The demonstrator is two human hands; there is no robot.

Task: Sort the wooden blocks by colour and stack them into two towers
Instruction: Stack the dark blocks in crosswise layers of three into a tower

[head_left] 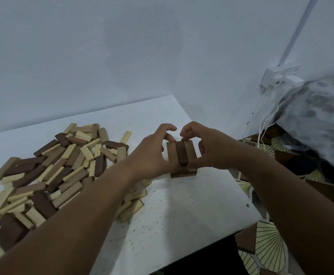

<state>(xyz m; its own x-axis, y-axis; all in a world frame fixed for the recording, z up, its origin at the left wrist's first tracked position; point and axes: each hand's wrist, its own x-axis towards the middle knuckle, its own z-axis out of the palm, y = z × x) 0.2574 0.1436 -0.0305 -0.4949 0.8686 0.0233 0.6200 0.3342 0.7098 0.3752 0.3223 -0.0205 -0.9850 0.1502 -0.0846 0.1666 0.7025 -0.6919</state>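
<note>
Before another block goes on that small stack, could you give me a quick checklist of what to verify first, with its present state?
1. Top layer of the stack complete, three blocks side by side: ok.
2. Top layer one colour: not ok, a dark block lies between two lighter ones.
3. Blocks flush and squared: cannot tell, the left hand and right hand cover the sides.
4. Hands free to fetch a block: not ok, both grip the stack.
5. Supply within reach: ok, the loose pile lies beside the left arm on the table.
6. Second tower started: not ok, none in view.
</note>
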